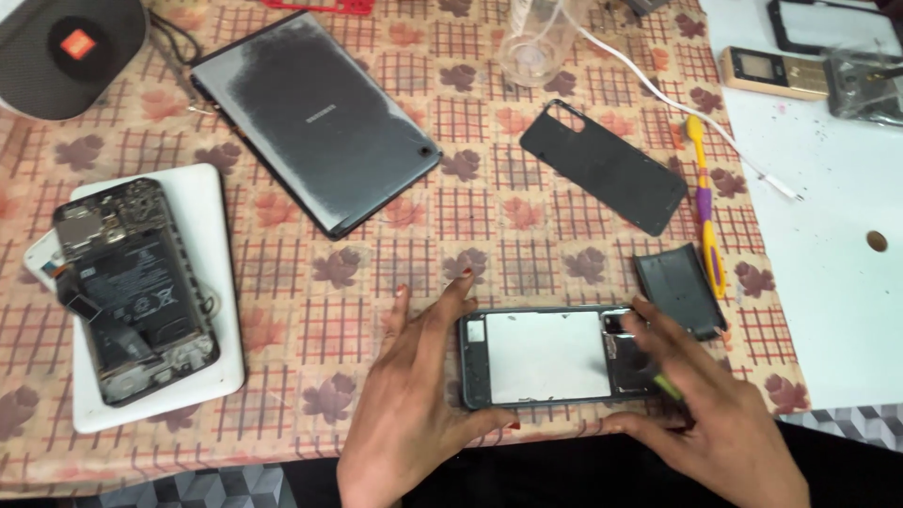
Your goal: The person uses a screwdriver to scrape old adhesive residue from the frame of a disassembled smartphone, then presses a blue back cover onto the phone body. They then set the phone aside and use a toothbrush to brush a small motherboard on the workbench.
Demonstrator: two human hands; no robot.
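Note:
An opened phone frame [547, 357] with a white inner panel lies on the patterned tablecloth near the table's front edge. My left hand [409, 404] steadies it at its left end, fingers spread along the edge. My right hand [715, 414] rests over the frame's right end and holds a small green-tipped tool [666, 384] against the circuit area. A small dark curved cover [679, 290] lies just beyond my right hand.
A second opened phone [132, 287] lies on a white pad [202, 235] at the left. A grey tablet [315, 118], a black back cover [602, 167], a yellow-purple toothbrush [705, 202], a clear glass [534, 42], a white cable [677, 99] and a round speaker [66, 52] lie farther back.

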